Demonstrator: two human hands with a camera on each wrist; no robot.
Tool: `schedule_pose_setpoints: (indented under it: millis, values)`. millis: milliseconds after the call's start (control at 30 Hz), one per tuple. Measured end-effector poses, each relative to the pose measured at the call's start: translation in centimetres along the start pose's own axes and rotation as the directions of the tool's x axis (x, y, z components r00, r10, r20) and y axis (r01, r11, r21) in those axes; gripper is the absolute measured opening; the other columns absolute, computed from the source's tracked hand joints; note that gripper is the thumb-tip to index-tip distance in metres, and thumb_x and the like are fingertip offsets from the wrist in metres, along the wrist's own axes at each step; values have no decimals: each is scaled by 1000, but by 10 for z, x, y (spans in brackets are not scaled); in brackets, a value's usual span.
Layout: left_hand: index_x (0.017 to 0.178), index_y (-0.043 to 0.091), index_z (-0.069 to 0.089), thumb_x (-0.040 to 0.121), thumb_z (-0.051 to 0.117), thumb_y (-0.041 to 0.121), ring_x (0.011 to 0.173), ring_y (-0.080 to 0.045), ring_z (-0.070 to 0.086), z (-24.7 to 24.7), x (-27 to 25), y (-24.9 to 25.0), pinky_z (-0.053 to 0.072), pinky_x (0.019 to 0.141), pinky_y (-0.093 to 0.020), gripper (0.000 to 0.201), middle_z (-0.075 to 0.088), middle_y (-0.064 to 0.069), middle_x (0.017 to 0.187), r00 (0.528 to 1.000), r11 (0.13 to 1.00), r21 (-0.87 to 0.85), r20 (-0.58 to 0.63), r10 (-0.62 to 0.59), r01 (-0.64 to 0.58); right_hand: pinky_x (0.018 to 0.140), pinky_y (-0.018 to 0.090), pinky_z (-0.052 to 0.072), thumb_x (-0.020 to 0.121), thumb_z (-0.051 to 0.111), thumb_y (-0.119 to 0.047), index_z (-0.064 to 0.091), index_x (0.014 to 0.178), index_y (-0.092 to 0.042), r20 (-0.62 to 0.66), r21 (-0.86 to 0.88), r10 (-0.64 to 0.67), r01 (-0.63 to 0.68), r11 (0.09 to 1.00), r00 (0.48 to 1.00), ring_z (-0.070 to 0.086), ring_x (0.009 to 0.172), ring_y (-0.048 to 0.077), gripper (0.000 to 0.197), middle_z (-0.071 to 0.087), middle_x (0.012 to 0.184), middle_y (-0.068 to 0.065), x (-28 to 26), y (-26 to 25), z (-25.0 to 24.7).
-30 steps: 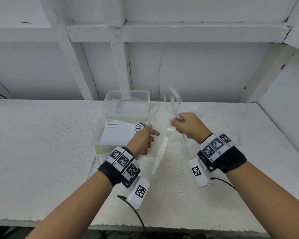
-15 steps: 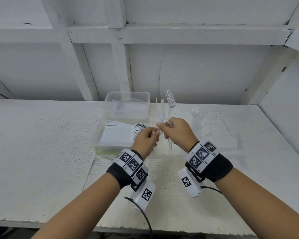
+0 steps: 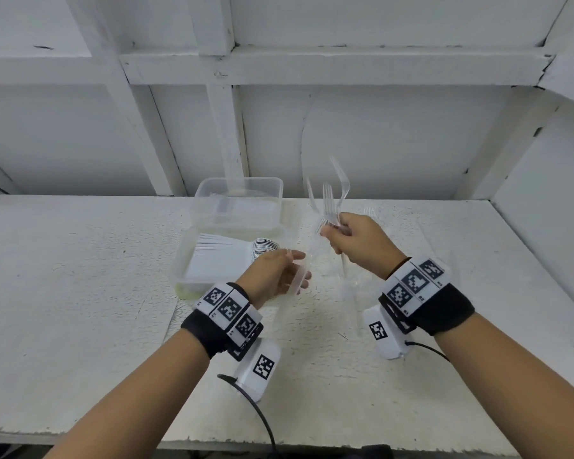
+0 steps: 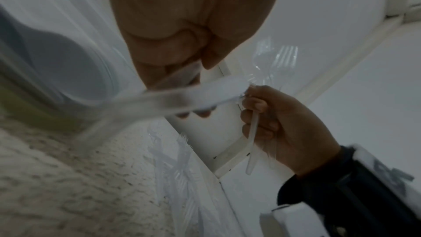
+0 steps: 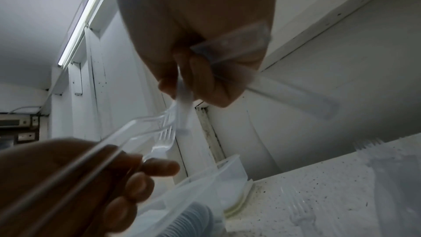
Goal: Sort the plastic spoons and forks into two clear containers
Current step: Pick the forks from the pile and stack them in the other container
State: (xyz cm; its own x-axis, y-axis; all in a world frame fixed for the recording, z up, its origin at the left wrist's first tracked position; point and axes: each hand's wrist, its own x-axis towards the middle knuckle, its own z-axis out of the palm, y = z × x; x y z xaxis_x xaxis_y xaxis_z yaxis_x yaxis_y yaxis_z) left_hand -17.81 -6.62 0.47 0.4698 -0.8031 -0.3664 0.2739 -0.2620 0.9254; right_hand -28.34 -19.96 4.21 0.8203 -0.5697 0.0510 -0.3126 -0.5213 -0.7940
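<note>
My right hand [image 3: 353,240] grips a bunch of clear plastic forks [image 3: 328,202] by their middles, tines up, above the table; their handles [image 4: 252,143] hang below the fist. Just left and lower, my left hand [image 3: 279,273] holds a clear fork by its handle [image 3: 297,276], and its tines [image 5: 165,114] reach toward the right hand. The near clear container [image 3: 186,276] holds a row of stacked white spoons [image 3: 262,248]. The far clear container [image 3: 239,185] stands behind it; what it holds is hard to make out.
Several loose clear forks [image 5: 300,212] lie on the white table [image 3: 80,276] under and to the right of my hands. A white wall with beams rises right behind the containers. The table's front edge runs just below my forearms.
The hands met at the fork bunch half a second ago. Since then the left hand has drawn back down and left with a clear fork; the right hand still holds the bunch upright.
</note>
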Motion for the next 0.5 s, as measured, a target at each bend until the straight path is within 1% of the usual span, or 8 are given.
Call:
schedule_pose_setpoints:
  millis: [67,100,200,267,300,333,400,500]
  values:
    - [103,1,54,99,27,15,52,-17,57,3,-7,2,48,56,-27,30,60,-10,65,989,995,-65,129,-65,74,54,18,34,95,49,-24,57,90,-9,34,51,-14,12,999,999,47,56,6,17,52,64,-3,0,-2,-1]
    - [100,2,56,98,27,15,47,-16,53,5,-9,2,46,52,-26,32,57,-8,59,982,993,-75,171,-77,91,54,18,33,96,48,-24,56,93,-11,41,56,-16,13,998,999,47,56,6,16,51,64,-3,0,-2,0]
    - [95,2,58,99,22,24,37,-11,37,9,-11,0,36,42,-20,43,44,-2,46,978,987,-130,198,-72,99,56,20,34,97,45,-24,53,101,-5,54,56,1,-4,998,999,45,58,8,21,49,64,-4,1,2,6]
    - [92,4,59,100,20,35,36,-9,31,10,-9,-3,29,40,-16,51,40,1,45,977,982,-160,201,-70,103,57,21,35,97,45,-24,53,102,-4,59,50,10,-13,999,998,46,60,9,22,49,65,-4,1,5,8]
    - [91,6,58,101,19,37,37,-9,30,10,-9,-4,27,40,-16,51,40,2,46,976,982,-155,208,-71,105,58,21,35,97,44,-25,51,100,-6,61,44,13,-16,999,998,46,61,10,20,50,65,-4,1,7,9]
    - [92,7,57,101,19,36,37,-8,31,11,-9,-5,27,40,-16,49,40,3,47,973,984,-143,219,-75,108,57,20,35,97,44,-25,48,98,-9,64,41,14,-17,999,998,46,60,9,16,50,65,-4,0,7,10]
    - [94,8,56,101,19,32,40,-8,34,13,-10,-6,29,41,-18,44,40,3,51,966,983,-135,244,-86,122,56,18,34,98,43,-25,42,102,-16,73,46,14,-17,999,997,45,58,7,10,50,65,-4,-2,7,11]
    - [97,9,56,101,22,27,44,-8,40,15,-13,-7,34,43,-20,39,42,3,55,952,968,-198,292,-89,151,51,14,34,98,43,-23,35,111,-20,80,90,21,-28,996,997,44,54,5,15,48,64,-3,-4,7,16]
